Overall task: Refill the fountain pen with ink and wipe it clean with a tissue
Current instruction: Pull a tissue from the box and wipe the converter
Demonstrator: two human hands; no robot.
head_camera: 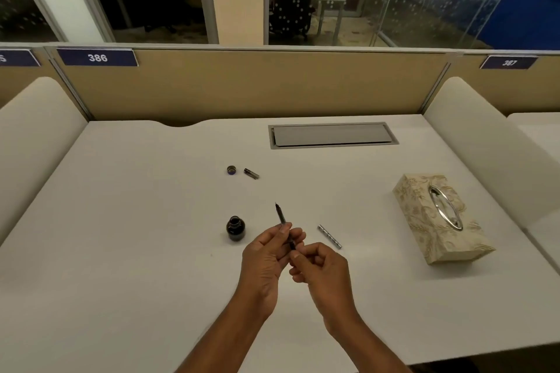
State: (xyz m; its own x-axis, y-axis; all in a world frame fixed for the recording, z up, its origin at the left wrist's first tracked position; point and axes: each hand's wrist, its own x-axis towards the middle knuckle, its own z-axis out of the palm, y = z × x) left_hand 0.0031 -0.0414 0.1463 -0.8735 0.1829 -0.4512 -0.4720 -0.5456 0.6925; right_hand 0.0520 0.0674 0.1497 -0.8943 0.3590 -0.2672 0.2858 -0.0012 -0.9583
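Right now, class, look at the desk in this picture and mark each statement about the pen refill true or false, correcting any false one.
1. Both hands hold the pen section, nib pointing away from the person. True: the left hand and right hand grip its lower end.
2. The ink bottle has its cap on. False: it is open; the bottle cap lies farther back on the desk.
3. The tissue box is at the person's right. True.
4. The silver barrel is inside the ink bottle. False: it lies on the desk, right of the hands.
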